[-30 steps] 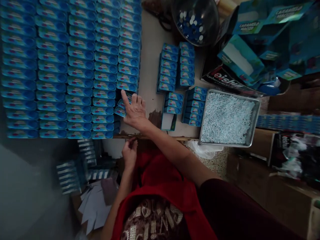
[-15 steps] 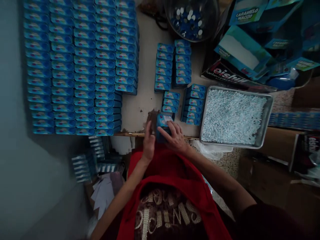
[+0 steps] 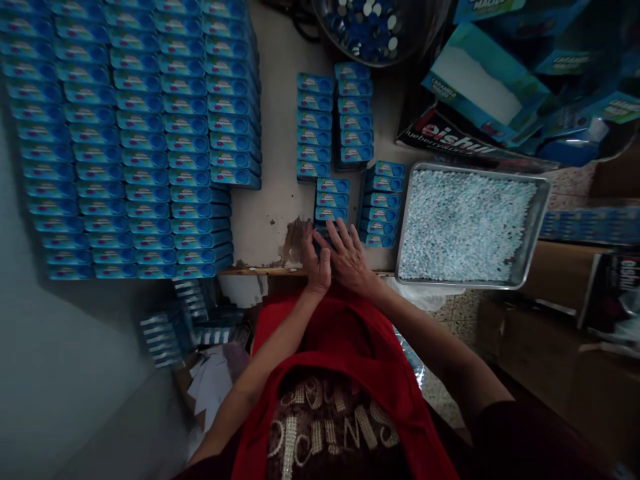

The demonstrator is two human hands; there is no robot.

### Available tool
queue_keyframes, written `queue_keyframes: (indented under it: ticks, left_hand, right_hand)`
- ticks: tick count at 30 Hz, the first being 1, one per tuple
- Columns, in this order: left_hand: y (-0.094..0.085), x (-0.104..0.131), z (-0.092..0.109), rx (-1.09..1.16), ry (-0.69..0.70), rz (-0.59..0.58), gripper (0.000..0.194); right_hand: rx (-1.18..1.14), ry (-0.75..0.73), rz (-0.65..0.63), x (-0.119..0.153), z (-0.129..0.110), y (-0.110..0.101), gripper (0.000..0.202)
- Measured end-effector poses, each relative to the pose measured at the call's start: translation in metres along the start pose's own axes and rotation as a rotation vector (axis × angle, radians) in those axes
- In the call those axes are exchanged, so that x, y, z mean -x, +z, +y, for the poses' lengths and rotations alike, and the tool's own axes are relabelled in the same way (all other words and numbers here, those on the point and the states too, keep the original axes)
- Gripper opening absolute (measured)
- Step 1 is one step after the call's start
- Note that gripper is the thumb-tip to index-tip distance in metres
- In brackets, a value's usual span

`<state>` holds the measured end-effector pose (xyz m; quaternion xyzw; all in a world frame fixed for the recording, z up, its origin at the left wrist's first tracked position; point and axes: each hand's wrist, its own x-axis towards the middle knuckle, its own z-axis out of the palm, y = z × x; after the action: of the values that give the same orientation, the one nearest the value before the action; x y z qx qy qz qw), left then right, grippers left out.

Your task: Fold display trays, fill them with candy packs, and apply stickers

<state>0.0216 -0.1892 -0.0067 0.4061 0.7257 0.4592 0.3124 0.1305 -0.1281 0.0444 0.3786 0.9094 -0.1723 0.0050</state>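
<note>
Near the table's front edge, my left hand (image 3: 317, 267) and my right hand (image 3: 350, 261) are close together behind a short row of blue boxes (image 3: 333, 199). The right hand's fingers are spread and reach the row's near end. My left hand has its fingers pointing forward, the thumb beside the right hand. A dark object shows between the hands, mostly covered, so whether either hand grips it is unclear. To the right stands another row of blue boxes (image 3: 383, 200). Two more rows, a left one (image 3: 314, 127) and a right one (image 3: 355, 113), stand farther back.
Many blue boxes (image 3: 145, 140) fill the table's left side. At right lies a metal tray (image 3: 536, 237) holding small pale blue-white pieces. A bowl (image 3: 425, 33) with blue and white items is at the back, beside a carton (image 3: 445, 140) of larger blue boxes.
The blue box between my hands is now mostly covered beside the short row. My left hand has moved right, nearer my right hand. The view has shifted slightly.
</note>
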Motion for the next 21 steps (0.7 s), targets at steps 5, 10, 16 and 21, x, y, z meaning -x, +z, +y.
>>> queue_keyframes:
  ticks: [5, 10, 16, 21]
  left_hand:
    - [0.015, -0.032, 0.008, 0.061, -0.283, 0.228, 0.063]
    - [-0.024, 0.019, 0.044, 0.061, -0.284, 0.294, 0.05]
    - [0.032, 0.052, 0.085, 0.598, -0.962, -0.308, 0.061]
    - [0.126, 0.003, 0.109, 0.787, -1.1, -0.032, 0.065]
  right_hand:
    - [-0.01, -0.011, -0.079, -0.021, 0.002, 0.004, 0.064]
    - [-0.191, -0.085, -0.114, -0.023, 0.051, -0.058, 0.056]
    - [-0.473, 0.411, 0.168, -0.086, 0.207, -0.122, 0.042]
    - [-0.527, 0.443, -0.338, -0.136, 0.238, -0.104, 0.071]
